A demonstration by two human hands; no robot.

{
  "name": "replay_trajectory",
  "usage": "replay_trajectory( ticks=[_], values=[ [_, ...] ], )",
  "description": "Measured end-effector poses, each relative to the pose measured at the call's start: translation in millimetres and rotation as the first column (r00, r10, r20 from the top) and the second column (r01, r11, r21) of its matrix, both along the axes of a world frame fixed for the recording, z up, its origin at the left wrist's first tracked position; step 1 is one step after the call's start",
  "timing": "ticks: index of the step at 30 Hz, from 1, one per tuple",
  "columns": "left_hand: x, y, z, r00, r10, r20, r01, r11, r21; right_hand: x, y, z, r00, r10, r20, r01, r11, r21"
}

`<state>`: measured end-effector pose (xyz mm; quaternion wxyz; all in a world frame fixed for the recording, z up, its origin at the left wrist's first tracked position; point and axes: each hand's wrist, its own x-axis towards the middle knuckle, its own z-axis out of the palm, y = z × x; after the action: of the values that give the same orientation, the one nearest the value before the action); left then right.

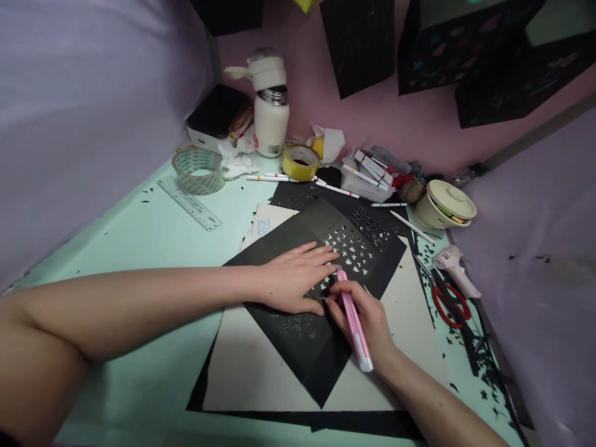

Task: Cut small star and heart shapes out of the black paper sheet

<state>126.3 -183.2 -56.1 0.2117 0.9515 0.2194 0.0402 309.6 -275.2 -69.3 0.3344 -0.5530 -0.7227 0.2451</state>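
Observation:
My left hand (298, 278) lies flat with fingers spread on a sheet of black paper (321, 366). The sheet has rows of small cut-out shapes, among them stars and hearts, and rests at a slant on white board. In my right hand (367, 310) is a pink utility knife (354, 323), its front end close to my left fingertips, over the cut-outs. Whether the blade touches the paper is too small to tell. Below my left hand, faint outlines are marked on the black sheet.
A clear ruler (189, 203), tape rolls (300, 162) and a white bottle (271, 121) stand left and behind. Several white pens lie behind the paper. At right are a lidded tub (444, 205), a glue gun (456, 271), red-handled scissors (451, 305) and black paper scraps.

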Motion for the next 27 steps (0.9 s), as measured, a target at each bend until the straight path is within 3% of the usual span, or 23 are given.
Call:
replay_trajectory(
  ticks=[15,24,27],
  values=[
    [0.2,0.6,-1.8,1.0,-0.007,0.002,0.007,1.0,0.019,-1.0,-3.6,-1.3,0.999,-0.032,-0.011,0.032,0.999,0.008],
    [-0.7,0.6,-1.9,1.0,-0.007,0.006,0.007,1.0,0.026,3.2,1.8,-2.2,0.987,-0.101,-0.121,0.106,0.994,0.037],
    [-1.0,1.1,-3.3,1.0,-0.007,0.01,0.006,0.999,0.033,15.9,8.0,3.2,0.97,-0.183,-0.158,0.197,0.977,0.077]
  ],
)
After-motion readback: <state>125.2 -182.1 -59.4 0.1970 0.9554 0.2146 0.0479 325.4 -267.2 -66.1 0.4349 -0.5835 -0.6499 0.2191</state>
